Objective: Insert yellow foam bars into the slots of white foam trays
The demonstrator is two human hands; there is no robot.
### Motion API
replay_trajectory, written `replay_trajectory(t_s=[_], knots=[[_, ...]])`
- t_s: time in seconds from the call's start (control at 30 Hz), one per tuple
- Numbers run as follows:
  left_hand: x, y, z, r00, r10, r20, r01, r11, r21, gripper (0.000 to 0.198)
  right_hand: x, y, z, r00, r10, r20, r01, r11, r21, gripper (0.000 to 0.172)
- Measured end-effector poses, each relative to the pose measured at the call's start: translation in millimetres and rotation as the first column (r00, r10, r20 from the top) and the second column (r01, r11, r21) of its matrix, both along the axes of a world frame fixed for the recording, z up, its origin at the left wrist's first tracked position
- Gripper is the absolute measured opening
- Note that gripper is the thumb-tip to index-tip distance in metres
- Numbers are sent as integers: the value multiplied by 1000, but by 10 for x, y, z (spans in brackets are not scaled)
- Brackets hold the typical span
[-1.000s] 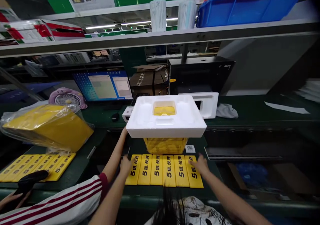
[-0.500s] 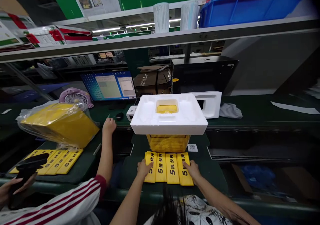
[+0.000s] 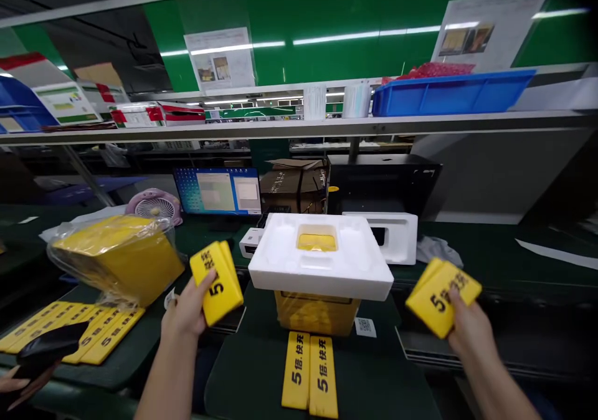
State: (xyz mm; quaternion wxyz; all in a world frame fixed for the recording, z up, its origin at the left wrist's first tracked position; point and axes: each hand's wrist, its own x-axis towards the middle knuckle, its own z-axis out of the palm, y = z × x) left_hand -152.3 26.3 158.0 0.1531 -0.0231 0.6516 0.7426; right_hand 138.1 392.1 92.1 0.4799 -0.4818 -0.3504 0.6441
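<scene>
My left hand (image 3: 187, 305) is raised left of the foam and closed on flat yellow pieces (image 3: 219, 286) with black print, fanned slightly. Far to the right, my right hand (image 3: 469, 323) grips more flat yellow printed pieces (image 3: 439, 298), also overlapping. Two matching yellow strips (image 3: 296, 370) lie side by side on the dark green surface between my hands. Behind them stands a yellow box (image 3: 313, 314) in clear plastic, with a white foam piece (image 3: 273, 275) on top. Yellow shows through the foam's central opening. A printed code label (image 3: 365, 327) lies beside the box.
At left, a bagged yellow box (image 3: 121, 252) stands behind a row of yellow strips (image 3: 109, 339). A co-worker's hand (image 3: 35, 389) holds a black handheld device (image 3: 51, 348). Behind are a monitor (image 3: 217, 189), a pink fan (image 3: 154, 207) and a shelf with a blue bin (image 3: 458, 94).
Both my hands have lifted yellow pieces off the surface and moved apart, left and right; two strips stay behind. The view has tilted up. The co-worker's reaching arm has left view.
</scene>
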Motion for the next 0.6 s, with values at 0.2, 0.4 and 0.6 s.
replay_trajectory(t_s=[0.2,0.4,0.6], knots=[[-360,1078,847,914,-335,-228,326,942,-76,65,-996,34,1214,939,342,18,-338,917,211,25],[-483,1433,490,833,-485,-266,505,863,6,80,-1419,-28,937,818,573,45,-557,771,310,44],[-549,1486,522,776,-542,-323,504,840,-199,63,-1467,-75,832,662,480,575,-713,639,288,49]])
